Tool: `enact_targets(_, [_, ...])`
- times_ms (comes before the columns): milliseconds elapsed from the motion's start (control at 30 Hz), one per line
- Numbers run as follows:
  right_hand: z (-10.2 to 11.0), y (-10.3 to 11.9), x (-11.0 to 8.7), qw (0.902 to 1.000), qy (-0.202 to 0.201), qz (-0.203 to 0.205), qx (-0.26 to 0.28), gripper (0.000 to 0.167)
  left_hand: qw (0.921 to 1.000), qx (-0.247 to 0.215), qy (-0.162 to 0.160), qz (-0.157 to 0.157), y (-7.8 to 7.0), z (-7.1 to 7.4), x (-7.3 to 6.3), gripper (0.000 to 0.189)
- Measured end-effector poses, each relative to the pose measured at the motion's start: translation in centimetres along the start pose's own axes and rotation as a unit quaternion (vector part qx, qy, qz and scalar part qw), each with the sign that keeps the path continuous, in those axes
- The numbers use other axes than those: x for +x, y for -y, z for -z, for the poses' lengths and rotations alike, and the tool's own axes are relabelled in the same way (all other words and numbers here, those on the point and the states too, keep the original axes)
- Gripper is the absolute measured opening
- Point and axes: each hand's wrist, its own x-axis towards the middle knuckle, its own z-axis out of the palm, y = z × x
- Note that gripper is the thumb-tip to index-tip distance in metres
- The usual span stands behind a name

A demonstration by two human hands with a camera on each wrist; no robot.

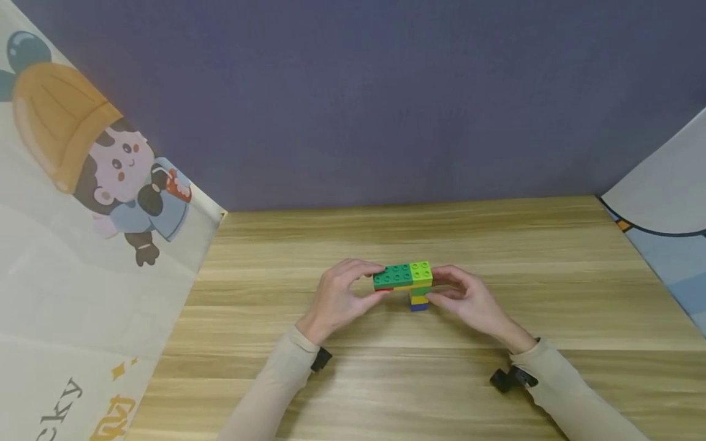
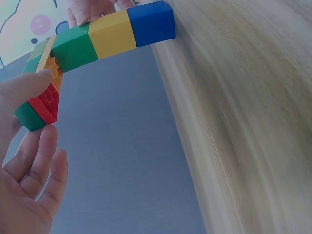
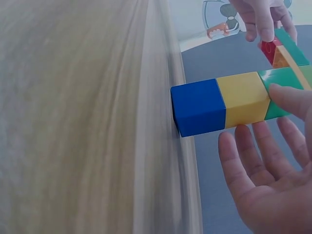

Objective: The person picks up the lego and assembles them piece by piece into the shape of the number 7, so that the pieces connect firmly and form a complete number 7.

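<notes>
A structure of toy building bricks stands upright on the wooden table, with an arm jutting left from its top. Its column has a blue brick (image 3: 200, 108) at the bottom, then a yellow brick (image 3: 243, 97) and a green brick (image 2: 74, 48). On top lie a lime brick (image 1: 421, 271) and a long dark green brick (image 1: 393, 277). Beneath the arm show an orange brick (image 2: 54, 73) and a red brick (image 2: 47, 103). My left hand (image 1: 339, 300) pinches the arm's free end between thumb and fingers. My right hand (image 1: 470, 301) holds the column, its thumb on the green brick.
The wooden table (image 1: 386, 380) runs back to a dark blue-grey panel (image 1: 386, 104). A white panel with a cartoon figure (image 1: 127, 159) borders the left side. Another printed panel (image 1: 673, 245) stands at the right. Black wrist devices (image 1: 321, 359) sit at both sleeves.
</notes>
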Motion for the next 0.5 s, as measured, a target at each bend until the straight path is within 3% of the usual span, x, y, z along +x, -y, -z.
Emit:
enact_targets(233, [0.4,-0.3,0.5,1.0000,0.001,0.004,0.003,0.043,0.9996,-0.016,-0.001,0.022,-0.1,-0.4,0.5,0.044])
enact_targets(500, [0.8,-0.3,1.2,0.9999,-0.012,0.003,0.003,0.039,0.9953,-0.062,-0.004,0.074,0.1,-1.1,0.9,0.046])
